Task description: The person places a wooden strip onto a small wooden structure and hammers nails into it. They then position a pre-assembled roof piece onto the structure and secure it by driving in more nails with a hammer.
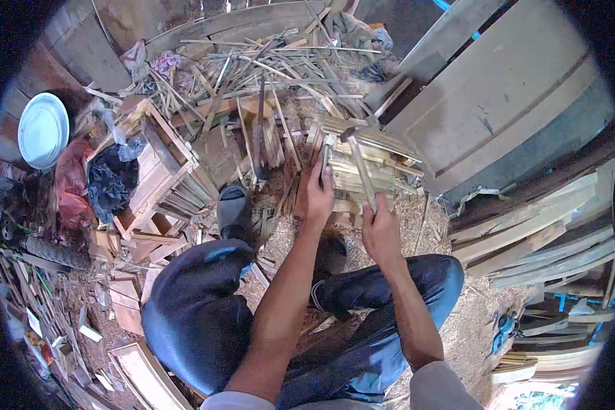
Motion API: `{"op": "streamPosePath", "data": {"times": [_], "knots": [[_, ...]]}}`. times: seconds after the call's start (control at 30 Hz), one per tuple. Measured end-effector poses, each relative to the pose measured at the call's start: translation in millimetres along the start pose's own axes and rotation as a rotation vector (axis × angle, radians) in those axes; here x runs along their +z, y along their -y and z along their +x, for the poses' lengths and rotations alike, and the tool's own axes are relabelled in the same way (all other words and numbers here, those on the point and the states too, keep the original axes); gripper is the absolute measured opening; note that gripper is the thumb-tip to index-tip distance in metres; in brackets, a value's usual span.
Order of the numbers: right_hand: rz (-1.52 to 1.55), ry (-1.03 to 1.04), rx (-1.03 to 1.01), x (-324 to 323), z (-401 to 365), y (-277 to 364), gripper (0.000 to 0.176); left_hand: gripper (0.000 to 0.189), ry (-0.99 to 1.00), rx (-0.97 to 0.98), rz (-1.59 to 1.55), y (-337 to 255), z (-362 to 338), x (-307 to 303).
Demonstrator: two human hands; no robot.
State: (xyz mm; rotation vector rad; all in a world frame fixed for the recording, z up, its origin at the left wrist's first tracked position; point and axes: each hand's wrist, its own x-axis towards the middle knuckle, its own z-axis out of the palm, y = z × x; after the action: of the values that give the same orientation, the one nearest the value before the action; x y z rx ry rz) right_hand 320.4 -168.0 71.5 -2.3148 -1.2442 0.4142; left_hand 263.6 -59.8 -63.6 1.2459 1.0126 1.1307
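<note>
My right hand [381, 229] is closed around the wooden handle of a hammer [364, 174]. The hammer's dark head is up, over a stack of pale wooden slats [383, 154]. To its left, my left hand [319, 196] is closed on a short, narrow, metal-looking piece [329, 145] that points up and away from me. Its exact kind is too small to make out. This piece is at the left edge of the slat stack, close to the hammer head but apart from it.
Scrap sticks [287, 65] are heaped at the back. A wooden crate [160, 164] and a black plastic bag [113, 184] stand left, below a white basin [43, 130]. Large boards [492, 96] lean at right, above curved planks [540, 219]. Shavings cover the floor.
</note>
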Motion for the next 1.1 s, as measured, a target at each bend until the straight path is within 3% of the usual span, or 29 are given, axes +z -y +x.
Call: {"op": "streamPosePath", "data": {"times": [0.13, 0.2, 0.23, 0.3, 0.4, 0.47, 0.53, 0.6, 0.73, 1.0, 1.1], "knots": [[-0.054, 0.073, 0.019, -12, 2, -5, 0.029, 0.044, -0.060, 0.036, -0.035, 12, 1, 4], [-0.053, 0.014, 0.005, -20, 7, -5, 0.032, 0.044, -0.037, 0.008, -0.055, 4, -1, 2], [-0.065, 0.022, -0.054, -29, 13, -1, 0.028, 0.044, -0.030, -0.067, 0.092, -12, -3, -3], [-0.133, 0.051, -0.123, -36, 28, -7, 0.023, 0.046, 0.005, -0.097, 0.081, -6, -1, -6], [-0.147, 0.086, -0.063, -24, 32, -23, 0.024, 0.049, 0.016, -0.061, 0.010, 2, -1, 0], [-0.129, 0.080, -0.070, -20, 27, -28, 0.025, 0.041, -0.055, 0.016, 0.128, 6, 0, 0], [-0.050, 0.080, 0.006, -22, 22, -25, 0.025, 0.041, -0.014, -0.064, 0.119, 3, -1, -2], [0.011, 0.068, 0.076, -16, 10, -25, 0.025, 0.041, -0.040, 0.003, 0.123, 7, 0, -1], [0.065, 0.073, 0.178, 7, -4, -31, 0.026, 0.042, -0.030, -0.050, 0.124, -3, -1, 0], [0.133, 0.068, 0.196, 20, -2, -38, 0.027, 0.044, -0.034, 0.021, 0.167, 0, 0, -2], [0.055, 0.174, 0.197, 20, 4, -41, 0.030, 0.050, 0.035, -0.084, 0.092, -7, 1, -5]]}}
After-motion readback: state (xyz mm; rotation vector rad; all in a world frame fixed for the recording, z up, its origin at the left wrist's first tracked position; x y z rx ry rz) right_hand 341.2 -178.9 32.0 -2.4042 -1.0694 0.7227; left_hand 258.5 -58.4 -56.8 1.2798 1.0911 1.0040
